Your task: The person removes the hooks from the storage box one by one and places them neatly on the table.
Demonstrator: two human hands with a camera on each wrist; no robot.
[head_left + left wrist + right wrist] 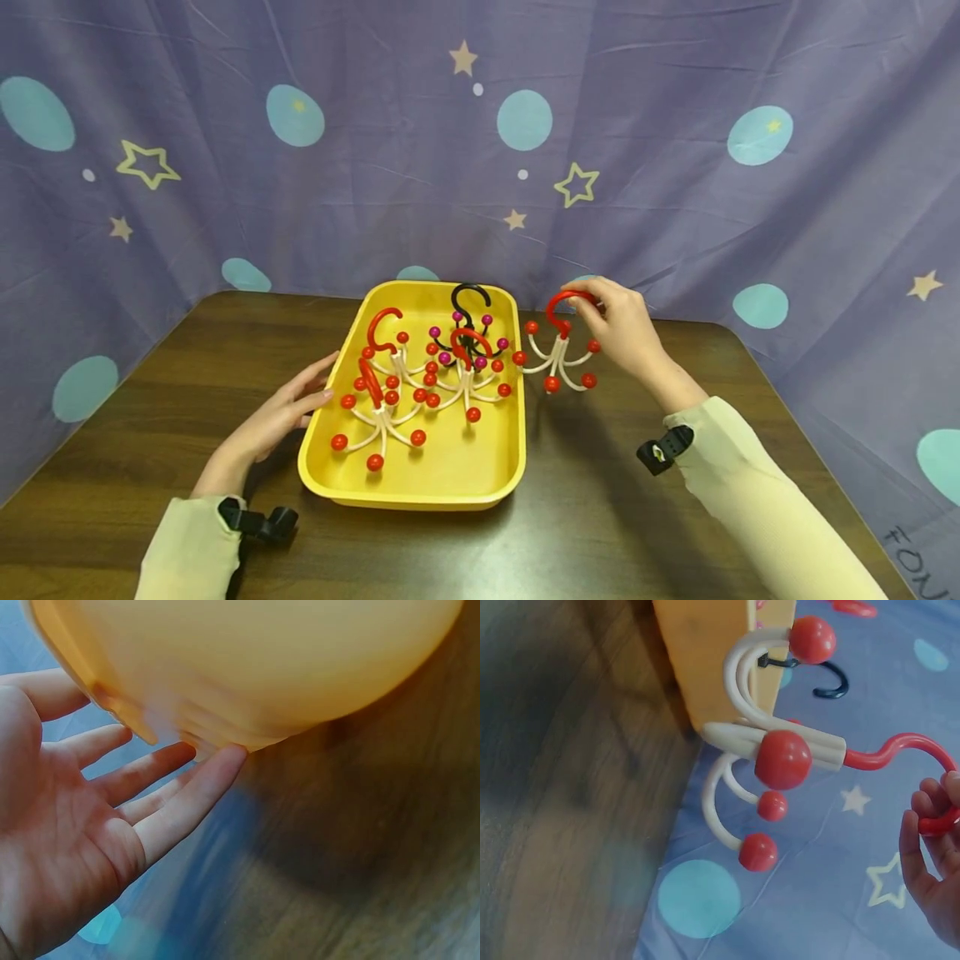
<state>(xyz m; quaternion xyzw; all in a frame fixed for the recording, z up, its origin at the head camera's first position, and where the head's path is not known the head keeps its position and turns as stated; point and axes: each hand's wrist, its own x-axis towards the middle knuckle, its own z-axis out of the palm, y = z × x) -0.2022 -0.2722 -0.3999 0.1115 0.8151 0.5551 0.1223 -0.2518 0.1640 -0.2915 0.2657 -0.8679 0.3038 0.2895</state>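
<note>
My right hand (618,329) pinches the red hook of a white hanger (556,357) whose curved arms end in red balls. This hanger is held up just right of the yellow tray (414,502); in the right wrist view its hook runs to my fingertips (909,834). Inside the tray lie several more hangers: a front white one (382,421), another white one (467,385) at the right, and a black one (468,333) with magenta balls at the back. My left hand (281,417) touches the tray's left side, its fingers fairly straight against the wall in the left wrist view.
The tray stands on a dark brown wooden table (600,533). Behind the table hangs a purple-blue curtain (420,208) printed with stars and turquoise circles. Both forearms wear pale yellow-green sleeves (757,492) with black wrist cameras.
</note>
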